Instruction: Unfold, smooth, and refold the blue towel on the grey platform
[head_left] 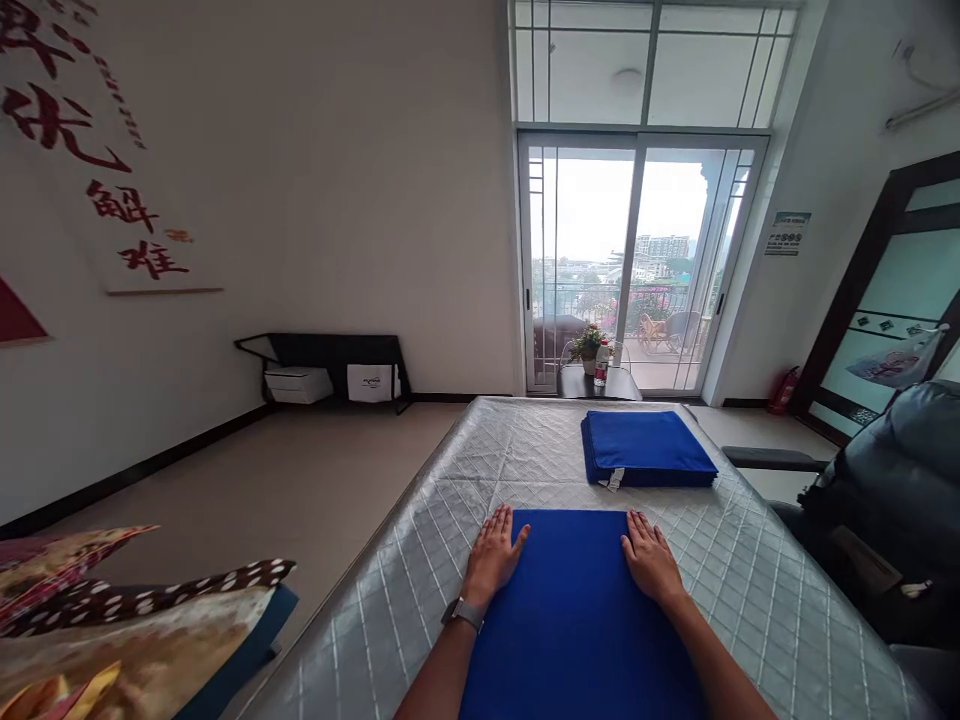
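A flat blue fabric piece [574, 620] lies in front of me on the table with the silver quilted cover [390, 570]. On its far left corner rests my left hand [493, 555], flat with the fingers stretched out and a watch on the wrist. My right hand [651, 557] lies the same way along the far right corner, fingers extended. Both palms press down beside or on the fabric's edges; neither grips it. Farther back sits a neat stack of folded blue fabric [649, 445], with a small white tag [615, 479] hanging from its near edge.
Patterned cushions or bags [150, 640] crowd the lower left. A black chair with a dark jacket or bag [892, 490] stands on the right. Beyond the table are a small side table with a plant and a bottle [601, 364], a low black bench [337, 350] and glass sliding doors [577, 260].
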